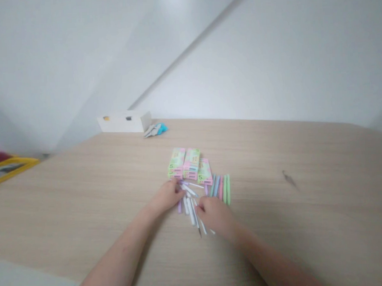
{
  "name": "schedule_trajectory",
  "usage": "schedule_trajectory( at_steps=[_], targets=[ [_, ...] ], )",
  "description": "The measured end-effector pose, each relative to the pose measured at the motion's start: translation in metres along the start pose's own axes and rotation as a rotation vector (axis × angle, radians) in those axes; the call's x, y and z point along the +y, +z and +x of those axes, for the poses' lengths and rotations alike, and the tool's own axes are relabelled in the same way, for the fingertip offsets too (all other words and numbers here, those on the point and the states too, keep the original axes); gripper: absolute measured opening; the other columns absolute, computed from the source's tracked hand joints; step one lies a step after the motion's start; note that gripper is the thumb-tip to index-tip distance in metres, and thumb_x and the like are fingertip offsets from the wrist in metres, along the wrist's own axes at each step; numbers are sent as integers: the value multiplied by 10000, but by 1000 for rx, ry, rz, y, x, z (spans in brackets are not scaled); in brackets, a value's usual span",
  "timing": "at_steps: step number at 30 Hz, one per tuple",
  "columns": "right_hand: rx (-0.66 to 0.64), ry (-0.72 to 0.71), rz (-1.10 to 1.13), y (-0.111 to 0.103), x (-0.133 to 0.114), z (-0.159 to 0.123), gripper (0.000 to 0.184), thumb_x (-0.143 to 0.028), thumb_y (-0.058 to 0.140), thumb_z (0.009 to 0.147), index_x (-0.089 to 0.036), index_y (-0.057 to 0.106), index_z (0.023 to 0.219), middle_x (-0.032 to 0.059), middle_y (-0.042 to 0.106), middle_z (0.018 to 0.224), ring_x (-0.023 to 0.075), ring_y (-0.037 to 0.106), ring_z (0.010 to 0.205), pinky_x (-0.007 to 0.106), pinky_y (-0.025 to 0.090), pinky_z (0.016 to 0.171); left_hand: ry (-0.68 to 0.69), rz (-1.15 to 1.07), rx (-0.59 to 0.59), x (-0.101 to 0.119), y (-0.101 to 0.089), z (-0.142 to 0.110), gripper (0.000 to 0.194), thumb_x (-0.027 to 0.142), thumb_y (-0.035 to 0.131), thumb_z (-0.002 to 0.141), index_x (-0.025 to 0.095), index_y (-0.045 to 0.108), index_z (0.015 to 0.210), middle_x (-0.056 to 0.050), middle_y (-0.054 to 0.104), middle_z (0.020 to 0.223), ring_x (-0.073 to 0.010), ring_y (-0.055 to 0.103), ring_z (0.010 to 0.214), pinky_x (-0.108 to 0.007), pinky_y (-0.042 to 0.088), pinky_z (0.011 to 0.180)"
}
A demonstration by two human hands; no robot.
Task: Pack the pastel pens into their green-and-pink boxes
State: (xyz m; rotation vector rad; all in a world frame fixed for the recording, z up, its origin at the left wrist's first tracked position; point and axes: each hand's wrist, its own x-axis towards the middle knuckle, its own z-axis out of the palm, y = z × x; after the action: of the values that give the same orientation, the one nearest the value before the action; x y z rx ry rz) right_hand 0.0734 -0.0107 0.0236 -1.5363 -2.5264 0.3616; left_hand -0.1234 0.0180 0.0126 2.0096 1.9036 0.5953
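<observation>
A fan of slim white sticks that look like pens or markers [190, 210] lies on the table, with a few purple ones [180, 206] among them. My left hand [170, 195] is at their upper left, its fingers closed near the ends of the white sticks; what it grips is unclear. Over the right side of the fan is my right hand [215, 213], fingers pinched together, hiding whatever may be in them. Beyond it, a row of coloured pens or markers [224, 189] in blue, pink and green lies side by side. Small pink-and-green boxes [192, 160] marked 5 sit just behind.
A long white box [122, 123] stands at the back left, with a crumpled grey and blue item [156, 130] beside it. To the right lies a small dark, thin object [290, 179], blurred. A yellow-framed item [13, 167] is beyond the table's left edge.
</observation>
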Motion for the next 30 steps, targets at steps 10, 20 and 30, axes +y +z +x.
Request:
schedule_trajectory(
  at_steps=[10, 20, 30],
  targets=[
    [-31, 32, 145, -9, 11, 8, 255, -192, 434, 836, -158, 660, 722, 45, 693, 727, 135, 616, 666, 212, 319, 542, 48, -49, -31, 6, 0, -2, 234, 294, 566, 780, 165, 545, 975, -48, 669, 828, -176, 629, 759, -263, 453, 672],
    [-75, 67, 302, -38, 52, 17, 206, -199, 499, 775, -161, 699, 802, -4, 660, 559, 120, 608, 531, 184, 387, 527, 63, -86, -57, 5, 2, -1, 194, 286, 565, 776, 174, 548, 933, -36, 657, 797, -163, 617, 713, -255, 445, 639],
    [-96, -58, 74, -27, 40, 12, 198, -163, 570, 706, -184, 734, 814, 41, 724, 824, 175, 648, 787, 227, 411, 676, 83, -125, -69, 6, 3, -3, 181, 274, 564, 780, 175, 548, 931, -27, 653, 774, -156, 616, 687, -253, 446, 624]
  ],
)
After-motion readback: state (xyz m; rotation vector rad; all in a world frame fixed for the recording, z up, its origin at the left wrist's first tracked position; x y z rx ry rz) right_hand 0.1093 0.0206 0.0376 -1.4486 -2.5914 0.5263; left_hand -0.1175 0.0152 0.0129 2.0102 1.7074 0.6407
